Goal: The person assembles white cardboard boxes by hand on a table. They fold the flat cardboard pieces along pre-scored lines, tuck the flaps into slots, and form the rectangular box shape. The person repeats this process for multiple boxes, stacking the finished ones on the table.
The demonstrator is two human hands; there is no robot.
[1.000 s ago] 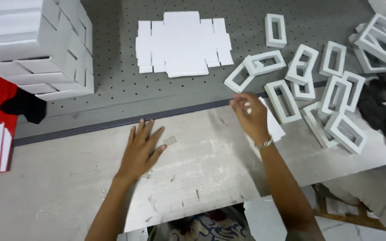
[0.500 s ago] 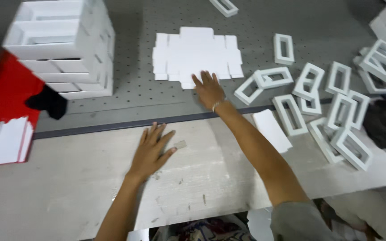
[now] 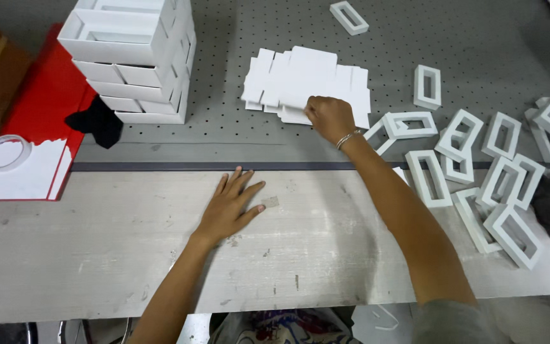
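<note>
A flat white card blank [image 3: 307, 81] — top of a small stack on the far, perforated part of the table [image 3: 224, 137] — is pinched at its near edge by the right hand [image 3: 330, 116]. The left hand [image 3: 230, 207] is laid flat and empty on the near wooden board [image 3: 109, 242]. A pick-up seems in hand; lifting one sheet alone would be needed. Folded white frames [image 3: 466, 165] are scattered right.

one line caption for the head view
Right hand on flat white card blanks, left hand flat on the bench.
</note>
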